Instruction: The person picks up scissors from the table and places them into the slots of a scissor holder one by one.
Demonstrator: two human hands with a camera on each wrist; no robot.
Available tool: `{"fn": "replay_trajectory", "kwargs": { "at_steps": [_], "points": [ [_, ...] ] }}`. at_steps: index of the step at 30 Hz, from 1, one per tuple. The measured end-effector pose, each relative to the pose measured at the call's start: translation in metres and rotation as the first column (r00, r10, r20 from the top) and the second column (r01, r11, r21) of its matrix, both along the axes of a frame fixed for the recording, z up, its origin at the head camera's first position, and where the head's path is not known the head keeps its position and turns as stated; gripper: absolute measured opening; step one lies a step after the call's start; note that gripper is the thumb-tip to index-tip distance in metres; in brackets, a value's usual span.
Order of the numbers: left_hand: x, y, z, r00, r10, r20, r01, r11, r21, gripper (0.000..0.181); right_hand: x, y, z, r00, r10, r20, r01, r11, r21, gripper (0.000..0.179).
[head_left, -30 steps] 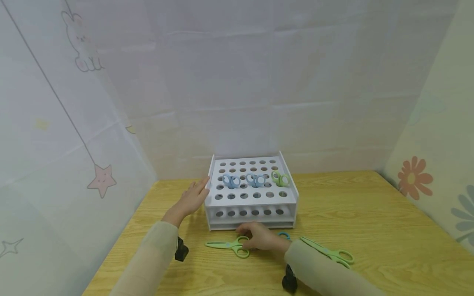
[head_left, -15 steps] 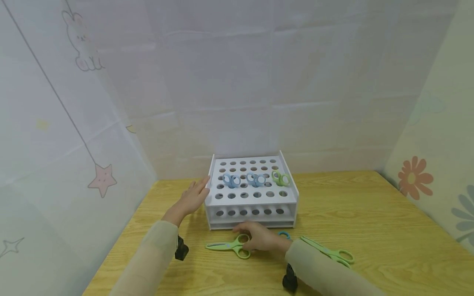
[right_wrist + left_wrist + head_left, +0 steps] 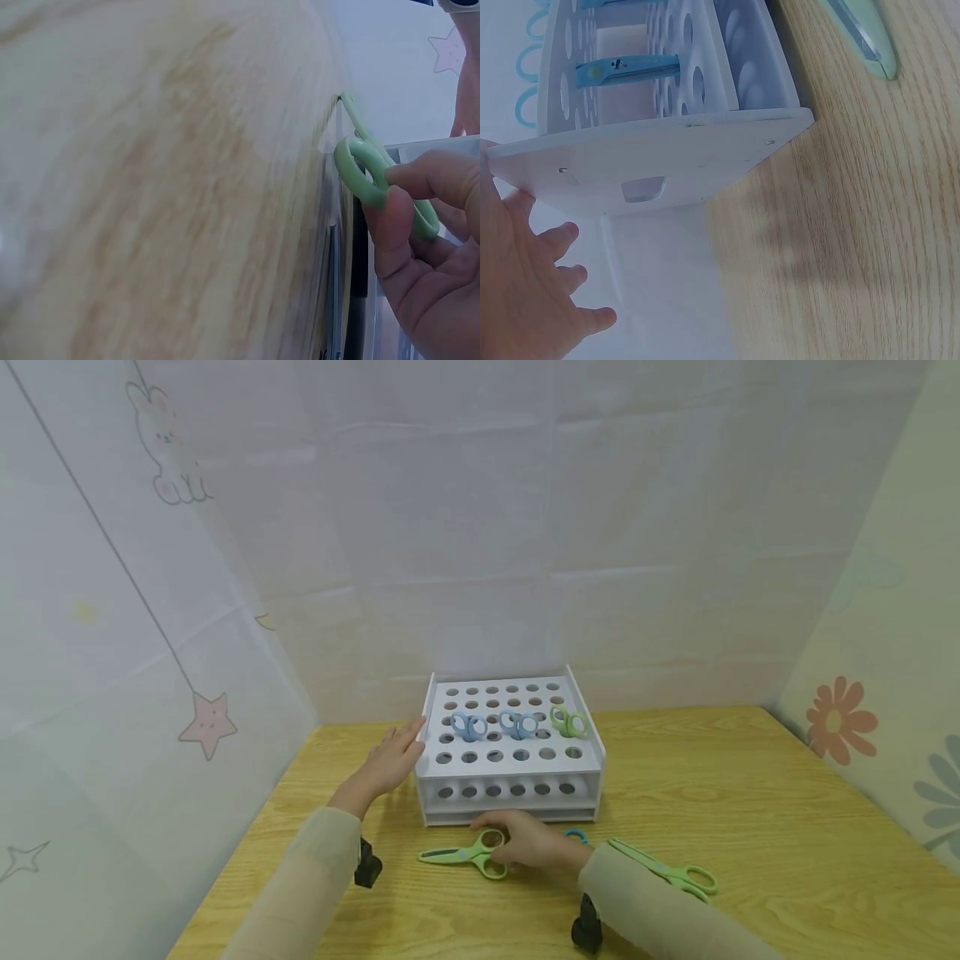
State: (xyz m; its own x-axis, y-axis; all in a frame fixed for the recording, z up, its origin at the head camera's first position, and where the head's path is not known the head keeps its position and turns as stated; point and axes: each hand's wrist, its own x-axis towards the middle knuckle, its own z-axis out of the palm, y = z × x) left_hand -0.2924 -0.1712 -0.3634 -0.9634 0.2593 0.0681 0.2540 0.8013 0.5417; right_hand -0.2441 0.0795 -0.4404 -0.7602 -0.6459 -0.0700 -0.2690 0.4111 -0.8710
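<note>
Table (image 3: 675, 785) in front of me: yellow-brown, wood grain running mostly side to side, far edge meeting the pale backdrop (image 3: 645, 627). White rack (image 3: 480, 773) stands upright on it, towards the back, near the middle; dim shadow on the wood at its left side. Just in front of the rack, green scissors (image 3: 468, 855), blades pointing left, handles pinched in my right hand (image 3: 525, 841); can't tell whether the tip touches the wood. Farther right, second green pair (image 3: 662, 869) lying aslant, partly covered by my right sleeve (image 3: 652, 902). Blue loop (image 3: 575, 832) shows behind my wrist, rest hidden.
</note>
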Motion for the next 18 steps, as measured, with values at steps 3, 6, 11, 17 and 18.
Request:
{"fn": "replay_trajectory", "kwargs": {
  "at_steps": [3,6,11,17,18],
  "points": [
    [0.0004,-0.0001,-0.0006,1.000,-0.004,-0.005,0.004,1.000,0.001,0.052,0.0007,0.0005,0.0000,0.999,-0.012,0.034,0.013,0.999,-0.034,0.043],
    [0.0010,0.0000,-0.0008,1.000,-0.004,-0.008,0.004,1.000,0.004,0.052,0.0003,0.0011,0.0002,0.999,-0.018,0.038,0.020,0.998,-0.054,0.043],
    [0.0008,0.0004,-0.0003,1.000,0.000,-0.018,0.000,1.000,0.007,0.052,-0.0013,0.0023,0.0028,1.000,-0.014,0.017,0.015,0.995,-0.096,0.042],
    [0.0019,0.0014,0.0011,1.000,0.004,-0.006,-0.004,1.000,0.027,0.051,-0.0007,0.0041,0.0081,0.993,-0.034,0.109,0.053,0.983,-0.174,0.044],
    [0.0018,0.0015,0.0009,1.000,0.003,-0.004,-0.003,1.000,0.027,0.052,-0.0005,0.0045,0.0095,0.992,-0.043,0.120,0.064,0.982,-0.180,0.045]
  ]
}}
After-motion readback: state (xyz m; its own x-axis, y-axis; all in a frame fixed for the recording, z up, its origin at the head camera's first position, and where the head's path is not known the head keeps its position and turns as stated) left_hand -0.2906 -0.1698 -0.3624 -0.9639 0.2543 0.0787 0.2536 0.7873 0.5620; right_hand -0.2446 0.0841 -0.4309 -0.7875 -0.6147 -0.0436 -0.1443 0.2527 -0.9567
